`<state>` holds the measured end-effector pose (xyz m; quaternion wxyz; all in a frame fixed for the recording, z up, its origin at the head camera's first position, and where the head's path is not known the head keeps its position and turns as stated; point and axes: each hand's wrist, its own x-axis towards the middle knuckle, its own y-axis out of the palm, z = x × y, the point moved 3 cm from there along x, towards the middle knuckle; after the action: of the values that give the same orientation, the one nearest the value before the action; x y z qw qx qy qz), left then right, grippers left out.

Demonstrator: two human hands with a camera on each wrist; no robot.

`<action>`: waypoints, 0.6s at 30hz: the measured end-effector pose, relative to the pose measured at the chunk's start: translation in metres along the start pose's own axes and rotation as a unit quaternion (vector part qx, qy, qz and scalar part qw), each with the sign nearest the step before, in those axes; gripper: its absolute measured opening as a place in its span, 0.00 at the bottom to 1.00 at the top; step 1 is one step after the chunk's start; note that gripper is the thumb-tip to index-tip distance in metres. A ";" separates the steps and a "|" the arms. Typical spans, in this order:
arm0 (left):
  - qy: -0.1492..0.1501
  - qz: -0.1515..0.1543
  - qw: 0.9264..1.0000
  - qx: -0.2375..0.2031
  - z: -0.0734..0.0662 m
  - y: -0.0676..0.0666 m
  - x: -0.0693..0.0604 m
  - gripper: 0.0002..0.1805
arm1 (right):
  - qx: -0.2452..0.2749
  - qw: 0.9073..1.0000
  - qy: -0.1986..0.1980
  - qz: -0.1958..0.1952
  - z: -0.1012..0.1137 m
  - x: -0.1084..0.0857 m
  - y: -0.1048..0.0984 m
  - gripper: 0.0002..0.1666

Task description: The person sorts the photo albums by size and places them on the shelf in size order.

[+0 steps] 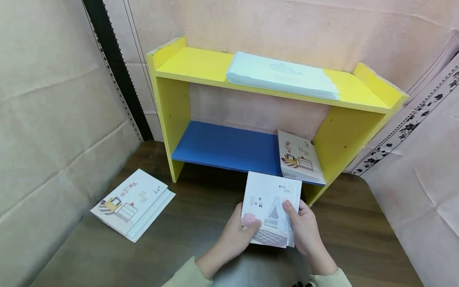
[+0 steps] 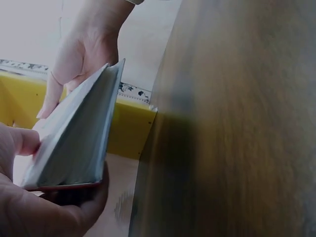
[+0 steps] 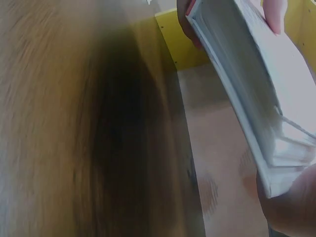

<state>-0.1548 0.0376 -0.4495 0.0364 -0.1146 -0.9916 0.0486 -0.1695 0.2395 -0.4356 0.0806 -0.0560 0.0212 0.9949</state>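
Both hands hold a white-covered book [image 1: 269,191] in front of the shelf, above the table. Its cover shows a grey tower drawing and a pink shape. The left hand [image 1: 234,235] grips the lower left edge, thumb on the cover. On the other side, the right hand [image 1: 308,231] pinches the right edge, its thumb also on top. In the left wrist view the page edges of the book [image 2: 81,138] show between its covers, with left-hand fingers beneath. Layered corners of the book [image 3: 291,79] appear near the right hand [image 3: 291,205] in the right wrist view.
A yellow shelf unit [image 1: 173,107] with a blue board [image 1: 226,143] stands behind the hands. White books [image 1: 299,155] lean at the board's right end. A light-blue soft pack [image 1: 276,75] lies on top. More white books [image 1: 132,203] lie on the wooden table [image 1: 172,235] at left.
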 end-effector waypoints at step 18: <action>0.020 -0.105 0.992 -0.064 0.002 -0.015 0.004 0.27 | -0.023 1.000 0.003 0.012 0.004 0.007 0.027 0.30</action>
<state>-0.1626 0.0236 -0.4493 0.0536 -0.0132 -0.9983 -0.0210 -0.1815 0.2139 -0.4312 0.0677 -0.0602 -0.0012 0.9959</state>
